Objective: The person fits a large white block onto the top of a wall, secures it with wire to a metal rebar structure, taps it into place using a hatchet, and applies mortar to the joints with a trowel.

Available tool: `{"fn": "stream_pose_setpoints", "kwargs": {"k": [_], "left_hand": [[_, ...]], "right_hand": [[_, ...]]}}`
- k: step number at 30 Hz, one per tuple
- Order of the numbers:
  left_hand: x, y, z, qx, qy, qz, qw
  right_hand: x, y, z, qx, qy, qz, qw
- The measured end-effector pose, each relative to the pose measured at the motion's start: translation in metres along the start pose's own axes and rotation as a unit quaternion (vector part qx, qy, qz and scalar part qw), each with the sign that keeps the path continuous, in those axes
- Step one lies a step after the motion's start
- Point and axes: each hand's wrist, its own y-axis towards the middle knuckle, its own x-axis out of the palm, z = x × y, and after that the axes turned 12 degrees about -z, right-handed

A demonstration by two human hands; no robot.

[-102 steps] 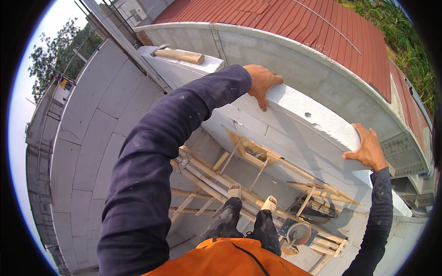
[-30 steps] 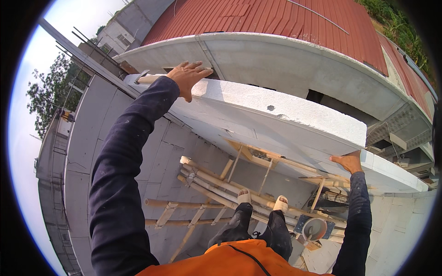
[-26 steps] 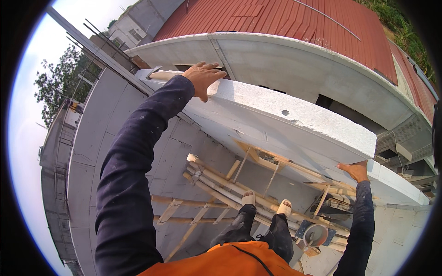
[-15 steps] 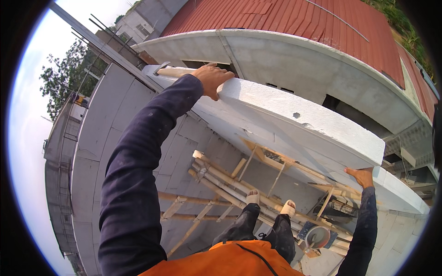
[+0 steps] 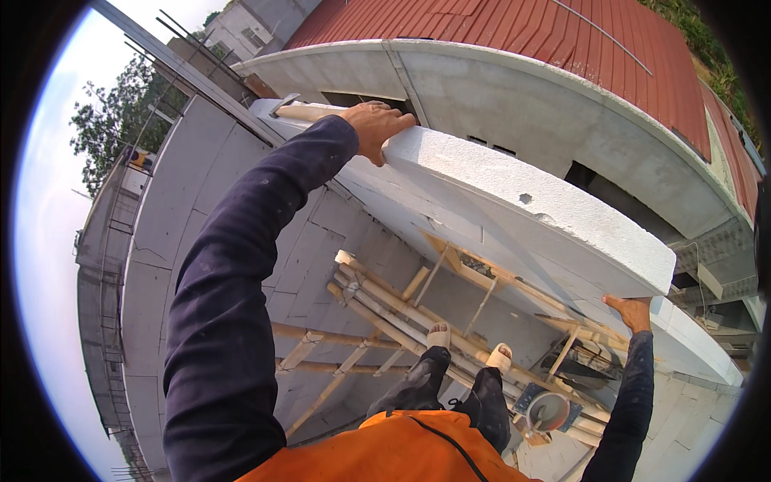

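Note:
A long white aerated concrete block (image 5: 522, 189) with a small hole in its top lies along the top of a white block wall (image 5: 474, 233). At the block's left end my left hand (image 5: 377, 130) grips it, fingers over the top edge and thumb against the near face. My right hand (image 5: 632, 312) holds the right end from below, its thumb pointing left along the face; its other fingers are mostly hidden. Left of my left hand, a tool with a wooden handle (image 5: 303, 112) and a metal head rests on the wall top.
My feet stand on a scaffold of wooden poles (image 5: 385, 301), high above the floor. A grey bucket (image 5: 549, 411) sits on the poles at lower right. A grey block wall (image 5: 173, 233) rises at left. Beyond the wall is a building with a red metal roof (image 5: 514, 40).
Both hands keep their hold on the block. The view has shifted a little; the block and hands stay almost the same relative to the wall.

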Motion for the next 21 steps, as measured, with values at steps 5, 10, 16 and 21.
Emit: {"fn": "stream_pose_setpoints", "kwargs": {"k": [5,10,16,21], "left_hand": [[-0.003,0.007,0.001,-0.005,-0.007,-0.015,1.0],[-0.001,0.004,0.002,-0.009,0.003,-0.018,1.0],[0.001,0.009,0.0,-0.016,0.011,-0.013,1.0],[0.007,0.003,-0.001,-0.022,0.021,-0.025,0.999]], "right_hand": [[0.0,0.002,0.011,0.015,-0.005,0.004,1.0],[0.001,0.001,0.004,0.007,0.018,0.016,1.0],[0.01,0.01,0.035,0.02,-0.014,0.016,1.0],[0.01,0.003,0.012,-0.008,-0.004,0.035,0.999]]}}
